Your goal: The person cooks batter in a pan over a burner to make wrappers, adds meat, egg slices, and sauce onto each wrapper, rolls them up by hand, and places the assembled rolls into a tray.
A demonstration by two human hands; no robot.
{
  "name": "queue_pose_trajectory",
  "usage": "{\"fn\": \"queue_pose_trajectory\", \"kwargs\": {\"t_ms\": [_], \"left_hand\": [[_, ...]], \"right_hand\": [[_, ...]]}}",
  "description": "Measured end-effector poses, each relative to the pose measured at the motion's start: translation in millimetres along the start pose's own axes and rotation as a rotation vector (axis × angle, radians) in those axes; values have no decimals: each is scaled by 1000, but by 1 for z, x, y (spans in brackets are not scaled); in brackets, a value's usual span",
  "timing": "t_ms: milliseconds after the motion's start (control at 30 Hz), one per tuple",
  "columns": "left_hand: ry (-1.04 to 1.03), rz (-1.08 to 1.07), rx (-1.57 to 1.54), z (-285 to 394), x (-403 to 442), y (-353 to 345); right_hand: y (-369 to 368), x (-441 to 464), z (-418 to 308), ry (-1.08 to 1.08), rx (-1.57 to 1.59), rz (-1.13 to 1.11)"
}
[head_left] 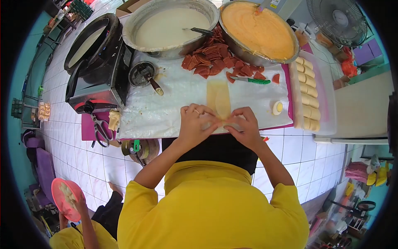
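A thin yellowish wrapper (218, 92) lies as a long strip on the white table sheet (166, 112). At its near end my left hand (198, 123) pinches the edge between thumb and fingertips. My right hand (244, 126) pinches the same end from the other side, and the fingertips of both hands nearly meet. Whatever is under the fingers is hidden. To the right of my right hand sits a cut half of boiled egg (277, 108). Beyond the strip lie red-brown slices (213, 60) in a pile and a green-handled knife (251, 80).
Large bowls of white batter (173, 27) and orange mixture (257, 31) stand at the back. A tray of rolls (306, 93) is at right. A black pan (89, 47), small pan (142, 74) and scissors (100, 126) are left. Another person's hand holds a pink basin (67, 199).
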State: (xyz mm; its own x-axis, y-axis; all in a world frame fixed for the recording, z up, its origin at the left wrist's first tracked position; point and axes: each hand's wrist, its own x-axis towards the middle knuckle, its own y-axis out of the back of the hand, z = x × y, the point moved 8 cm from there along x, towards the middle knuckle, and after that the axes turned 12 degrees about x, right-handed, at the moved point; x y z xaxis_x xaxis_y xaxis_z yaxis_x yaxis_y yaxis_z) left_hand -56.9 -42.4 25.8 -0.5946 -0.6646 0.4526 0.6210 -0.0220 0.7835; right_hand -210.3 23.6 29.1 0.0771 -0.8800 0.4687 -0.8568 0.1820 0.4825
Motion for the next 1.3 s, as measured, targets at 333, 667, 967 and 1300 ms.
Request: {"fn": "queue_pose_trajectory", "kwargs": {"t_ms": [333, 667, 967, 1300], "left_hand": [[184, -45, 18, -16, 13, -10], [76, -48, 291, -3, 8, 4], [49, 9, 214, -11, 20, 7], [375, -190, -20, -53, 36, -19]], "right_hand": [[-20, 26, 0, 91, -119, -273], [-20, 36, 8, 23, -77, -254], [-2, 44, 17, -60, 40, -152], [4, 44, 76, -453, 280, -3]]}}
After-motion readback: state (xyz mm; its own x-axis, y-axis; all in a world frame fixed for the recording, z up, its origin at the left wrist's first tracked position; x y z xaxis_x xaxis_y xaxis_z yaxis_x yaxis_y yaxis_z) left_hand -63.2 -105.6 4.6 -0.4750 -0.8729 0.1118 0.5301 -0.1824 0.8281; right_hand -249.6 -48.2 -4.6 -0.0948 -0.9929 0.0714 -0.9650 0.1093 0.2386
